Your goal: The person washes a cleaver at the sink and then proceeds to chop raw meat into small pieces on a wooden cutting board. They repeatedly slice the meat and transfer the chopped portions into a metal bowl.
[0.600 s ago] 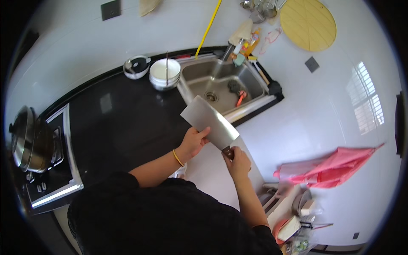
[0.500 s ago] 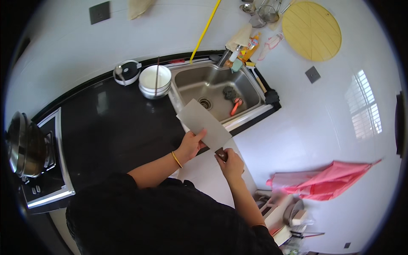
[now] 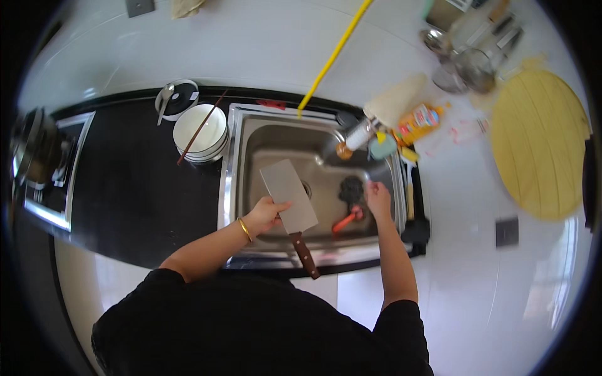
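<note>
A cleaver with a broad grey blade and a brown riveted handle is over the near left part of the steel sink. My left hand is closed on the blade's left edge, thumb lying on the flat; the handle points toward me, untouched. My right hand is over the sink's right side, its fingers too blurred to show whether they are apart. Nearest to it are a dark scouring pad and a peeler-like tool with an orange-red handle, both in the sink.
Stacked white bowls with chopsticks across them stand left of the sink. A lidded container with a spoon is behind them. Bottles, including an orange one, and a brush line the sink's right side. A pot sits far left.
My right hand has let go of the cleaver's handle and moved to the sink's right side. My left hand keeps hold of the blade, now over the sink. The view has shifted toward the sink.
</note>
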The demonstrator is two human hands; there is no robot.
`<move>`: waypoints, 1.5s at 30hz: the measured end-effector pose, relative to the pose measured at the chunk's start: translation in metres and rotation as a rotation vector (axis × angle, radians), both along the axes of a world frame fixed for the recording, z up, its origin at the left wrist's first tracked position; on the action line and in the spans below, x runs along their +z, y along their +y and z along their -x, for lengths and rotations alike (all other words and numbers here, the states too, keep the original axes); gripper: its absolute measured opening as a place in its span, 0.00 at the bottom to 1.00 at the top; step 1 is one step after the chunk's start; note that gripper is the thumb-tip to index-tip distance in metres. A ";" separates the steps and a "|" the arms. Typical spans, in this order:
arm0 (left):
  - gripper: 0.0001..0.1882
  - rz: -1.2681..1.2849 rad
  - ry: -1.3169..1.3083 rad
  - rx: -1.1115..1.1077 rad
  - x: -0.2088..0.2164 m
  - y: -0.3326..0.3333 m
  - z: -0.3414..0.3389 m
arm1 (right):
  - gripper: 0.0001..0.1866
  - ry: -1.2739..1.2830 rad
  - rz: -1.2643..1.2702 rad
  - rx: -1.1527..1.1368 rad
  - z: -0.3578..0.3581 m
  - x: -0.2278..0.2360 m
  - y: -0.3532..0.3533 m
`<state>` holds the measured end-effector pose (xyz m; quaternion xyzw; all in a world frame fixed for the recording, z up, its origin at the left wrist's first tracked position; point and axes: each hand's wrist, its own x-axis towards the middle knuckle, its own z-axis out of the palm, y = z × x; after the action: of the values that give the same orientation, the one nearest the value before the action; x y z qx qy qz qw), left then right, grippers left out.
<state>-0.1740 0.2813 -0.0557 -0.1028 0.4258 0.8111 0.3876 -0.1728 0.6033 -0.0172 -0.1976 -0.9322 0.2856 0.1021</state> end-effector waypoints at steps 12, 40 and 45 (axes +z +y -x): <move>0.16 0.330 -0.037 0.265 -0.004 0.099 0.015 | 0.11 -0.086 -0.040 0.222 0.250 -0.081 0.123; 0.15 0.892 0.199 0.117 -0.031 0.141 0.047 | 0.13 -0.393 0.717 0.591 -0.031 -0.089 -0.020; 0.25 1.279 0.804 -0.202 -0.032 0.171 0.015 | 0.06 -0.754 1.566 0.312 -0.037 -0.071 -0.009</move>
<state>-0.1894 0.4526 -0.0872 0.0355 0.9284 0.3423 0.1400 -0.1361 0.5940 -0.0879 -0.1625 -0.4567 0.7688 -0.4171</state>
